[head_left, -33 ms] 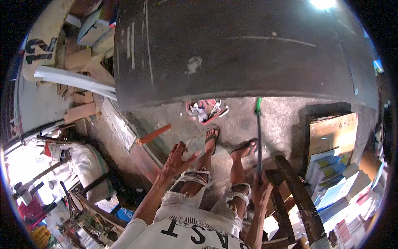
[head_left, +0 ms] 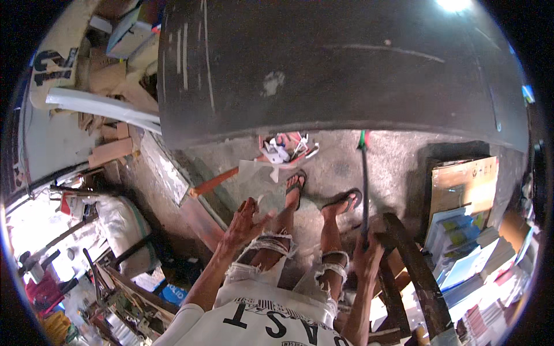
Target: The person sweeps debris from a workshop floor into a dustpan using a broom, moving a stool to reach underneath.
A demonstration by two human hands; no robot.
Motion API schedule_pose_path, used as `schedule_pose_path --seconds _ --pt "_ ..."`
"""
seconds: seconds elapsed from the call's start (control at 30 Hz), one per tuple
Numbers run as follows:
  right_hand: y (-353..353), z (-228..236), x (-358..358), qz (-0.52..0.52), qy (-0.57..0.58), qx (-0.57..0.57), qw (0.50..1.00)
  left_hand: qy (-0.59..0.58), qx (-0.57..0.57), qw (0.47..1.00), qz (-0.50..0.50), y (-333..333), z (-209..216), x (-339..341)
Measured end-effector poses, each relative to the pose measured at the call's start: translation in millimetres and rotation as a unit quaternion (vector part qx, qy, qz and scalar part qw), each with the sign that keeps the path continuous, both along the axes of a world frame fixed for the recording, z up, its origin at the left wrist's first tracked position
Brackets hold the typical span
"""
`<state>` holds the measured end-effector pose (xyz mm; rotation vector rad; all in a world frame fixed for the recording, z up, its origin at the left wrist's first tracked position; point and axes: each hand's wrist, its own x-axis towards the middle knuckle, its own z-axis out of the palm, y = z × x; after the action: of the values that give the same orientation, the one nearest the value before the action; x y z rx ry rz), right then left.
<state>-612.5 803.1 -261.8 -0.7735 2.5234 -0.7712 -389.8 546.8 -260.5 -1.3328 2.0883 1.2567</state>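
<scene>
My right hand (head_left: 368,254) is closed around the lower end of a long dark stick (head_left: 365,190). The stick runs away from me across the floor to a green fitting (head_left: 363,140) at the table's edge; anything beyond lies hidden under the tabletop. My left hand (head_left: 245,222) is held above my left knee, thumb and fingers apart, and appears to hold nothing. A pale blurred patch just beyond its fingers cannot be made out. Farther off, a red pan (head_left: 284,149) of white scraps sits on the floor, with an orange-brown stick (head_left: 216,180) slanting from near it toward the left.
A large dark tabletop (head_left: 334,75) spans the far side. At right stand dark wooden bars (head_left: 424,282), a cardboard sheet (head_left: 461,187) and stacks of booklets (head_left: 456,236). On the left are a white sack (head_left: 124,230), a white strip (head_left: 104,108) and cardboard pieces.
The view has shifted slightly. My right hand and the dark stick sit a little farther right. More of the orange-brown stick shows toward the red pan. My left hand stays nearly in place.
</scene>
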Motion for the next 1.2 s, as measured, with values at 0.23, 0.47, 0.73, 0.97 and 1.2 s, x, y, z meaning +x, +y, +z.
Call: schedule_pose_path --seconds 0.23,0.47,0.73,0.97,1.2 --pt "-167 -111 -113 0.161 0.043 0.145 0.975 0.028 0.095 0.995 0.017 33 -125 241" --pt "-250 -185 -93 0.299 0.133 0.145 0.934 0.182 0.123 0.805 0.551 1 -62 161" --pt "-134 -84 -81 0.253 0.005 0.274 0.928 0.257 -0.215 0.837 0.433 -68 -123 57" --pt "-104 -53 -115 0.177 0.121 0.267 0.940 0.244 -0.244 0.835 0.428 -104 -134 72" --pt "-80 -221 -197 0.346 0.195 0.391 0.830 0.323 -0.274 0.830 0.362 -95 -111 38"
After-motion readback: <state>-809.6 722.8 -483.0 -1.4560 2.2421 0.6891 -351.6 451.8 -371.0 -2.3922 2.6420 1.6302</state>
